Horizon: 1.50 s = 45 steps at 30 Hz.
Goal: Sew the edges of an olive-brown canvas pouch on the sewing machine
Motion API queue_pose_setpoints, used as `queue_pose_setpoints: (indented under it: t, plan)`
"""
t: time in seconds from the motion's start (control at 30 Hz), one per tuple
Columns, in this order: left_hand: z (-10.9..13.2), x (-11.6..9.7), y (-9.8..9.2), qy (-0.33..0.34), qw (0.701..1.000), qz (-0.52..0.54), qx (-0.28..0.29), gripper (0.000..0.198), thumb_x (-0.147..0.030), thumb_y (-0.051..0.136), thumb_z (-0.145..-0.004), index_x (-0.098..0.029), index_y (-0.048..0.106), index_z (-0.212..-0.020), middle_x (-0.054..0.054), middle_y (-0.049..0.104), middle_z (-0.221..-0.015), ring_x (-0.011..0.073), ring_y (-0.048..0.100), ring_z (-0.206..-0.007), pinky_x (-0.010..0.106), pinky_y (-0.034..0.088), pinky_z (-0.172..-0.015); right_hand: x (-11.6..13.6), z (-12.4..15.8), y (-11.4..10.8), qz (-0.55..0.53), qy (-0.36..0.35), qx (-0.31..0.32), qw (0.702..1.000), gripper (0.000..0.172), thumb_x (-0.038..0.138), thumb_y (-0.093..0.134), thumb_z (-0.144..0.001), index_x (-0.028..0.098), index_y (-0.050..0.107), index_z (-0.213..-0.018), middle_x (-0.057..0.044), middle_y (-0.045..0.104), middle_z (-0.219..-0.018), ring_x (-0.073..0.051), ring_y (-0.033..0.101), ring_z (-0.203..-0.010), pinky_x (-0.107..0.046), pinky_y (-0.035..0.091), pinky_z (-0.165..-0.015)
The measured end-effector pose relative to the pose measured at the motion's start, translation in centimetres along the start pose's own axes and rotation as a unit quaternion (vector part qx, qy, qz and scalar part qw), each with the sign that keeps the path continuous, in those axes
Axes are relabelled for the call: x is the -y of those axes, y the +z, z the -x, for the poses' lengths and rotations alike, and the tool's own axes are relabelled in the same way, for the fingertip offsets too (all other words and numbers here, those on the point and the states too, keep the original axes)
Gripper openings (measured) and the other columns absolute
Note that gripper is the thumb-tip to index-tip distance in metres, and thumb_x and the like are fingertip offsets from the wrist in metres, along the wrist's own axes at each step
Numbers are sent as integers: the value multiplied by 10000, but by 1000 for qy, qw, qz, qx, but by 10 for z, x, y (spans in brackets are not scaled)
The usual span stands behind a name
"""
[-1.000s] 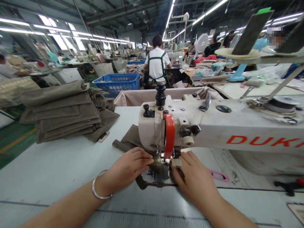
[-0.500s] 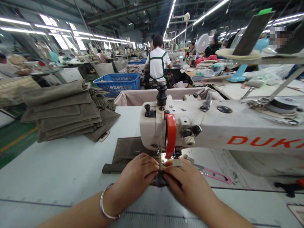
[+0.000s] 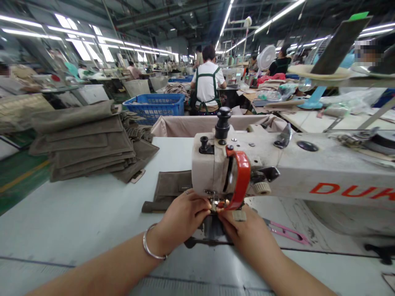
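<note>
A worn cream sewing machine [image 3: 277,168] with a red guard [image 3: 240,181] stands on the pale table [image 3: 77,213]. An olive-brown fabric piece [image 3: 171,187] lies under its needle area, reaching back and left. My left hand [image 3: 182,218], a silver bangle on its wrist, has its fingers pinched on the fabric just left of the presser foot. Opposite it, my right hand [image 3: 247,236] presses its fingertips together on the same piece. The fingertips of both hands nearly meet under the red guard.
A stack of folded olive-brown fabric pieces [image 3: 83,144] sits at the table's left rear. Pink thread snips [image 3: 285,232] lie to the right of my right hand. Behind are a blue crate [image 3: 156,105], a seated person in a white shirt [image 3: 208,84], and other work tables.
The fabric piece has turned and shifted under the needle. Both hands have closed in toward each other at the presser foot. The camera has drifted left, so the machine sits further right.
</note>
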<state>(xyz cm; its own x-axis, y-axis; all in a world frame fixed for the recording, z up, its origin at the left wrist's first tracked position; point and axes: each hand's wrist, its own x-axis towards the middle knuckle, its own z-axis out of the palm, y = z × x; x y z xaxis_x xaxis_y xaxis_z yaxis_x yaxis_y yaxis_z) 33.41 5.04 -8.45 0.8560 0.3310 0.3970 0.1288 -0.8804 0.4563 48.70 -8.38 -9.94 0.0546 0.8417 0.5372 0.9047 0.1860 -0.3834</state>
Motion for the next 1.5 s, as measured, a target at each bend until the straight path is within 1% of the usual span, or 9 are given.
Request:
queue_pose_setpoints:
  t: [0.27, 0.47, 0.67, 0.83, 1.07, 1.27, 1.4, 1.43, 1.5]
  plan:
    - [-2, 2, 0, -12, 1000, -5, 9, 77, -143, 694, -836, -209, 712, -871, 2, 728, -923, 213, 637, -931, 343, 490, -897, 0, 1, 3, 20, 0, 1, 1000, 243, 37, 573, -843, 161, 657, -1034, -91, 659, -973, -244, 584, -854, -347, 532, -742]
    - [-2, 2, 1, -5, 1000, -6, -5, 82, -141, 709, -824, -206, 714, -874, 13, 725, -920, 204, 641, -907, 335, 497, -885, 0, 1, 5, 40, -2, -7, 999, 192, 79, 528, -886, 158, 676, -980, -96, 666, -948, -247, 594, -843, -353, 538, -720]
    - [-1, 6, 6, -12, 1000, -12, -8, 63, -159, 674, -856, -207, 711, -874, 19, 728, -930, 217, 638, -921, 355, 489, -889, 1, -2, 4, 49, -6, -17, 999, 223, 97, 479, -908, 150, 674, -1002, -107, 673, -934, -227, 607, -846, -323, 537, -727]
    - [0, 7, 7, -13, 1000, -9, -7, 66, -160, 682, -852, -213, 706, -881, 14, 724, -947, 213, 635, -940, 346, 482, -895, 3, -4, 4, 51, -3, -23, 998, 206, 101, 481, -908, 165, 676, -923, -95, 667, -886, -214, 606, -821, -306, 531, -723]
    - [1, 4, 5, -16, 1000, -5, 6, 89, -136, 706, -829, -213, 690, -871, -7, 723, -928, 199, 637, -925, 327, 475, -891, 3, -1, 4, 40, 7, -19, 999, 192, 94, 493, -902, 173, 665, -932, -90, 653, -898, -223, 596, -839, -316, 533, -741]
    - [2, 5, 7, -27, 999, -14, 16, 59, -172, 669, -867, -220, 682, -899, -1, 716, -957, 196, 627, -934, 331, 464, -902, 2, 2, 6, 18, 14, -12, 1000, 199, 103, 485, -911, 182, 664, -947, -83, 660, -904, -216, 600, -846, -319, 532, -749]
    - [-2, 5, 0, -26, 999, -21, 36, 59, -219, 665, -876, -222, 670, -934, 10, 699, -1006, 205, 605, -1000, 338, 456, -929, -1, 5, 5, 6, 28, -12, 1000, 214, 109, 498, -909, 202, 658, -1018, -70, 658, -952, -210, 605, -849, -324, 534, -736]
    - [-1, 3, -5, -24, 999, -23, 43, 153, -291, 705, -846, -220, 663, -975, 22, 686, -1057, 225, 590, -1040, 360, 449, -950, -1, 6, 4, 3, 31, -15, 999, 220, 114, 497, -912, 206, 652, -1039, -69, 653, -978, -208, 607, -872, -327, 536, -752]
    - [8, -6, -17, -20, 996, -41, 73, 548, -521, 790, -696, -192, 626, -1102, 80, 633, -1176, 299, 548, -1102, 450, 424, -992, -3, 7, 1, -8, 41, -22, 999, 225, 125, 490, -920, 207, 640, -1065, -71, 637, -1036, -205, 605, -951, -338, 535, -819]
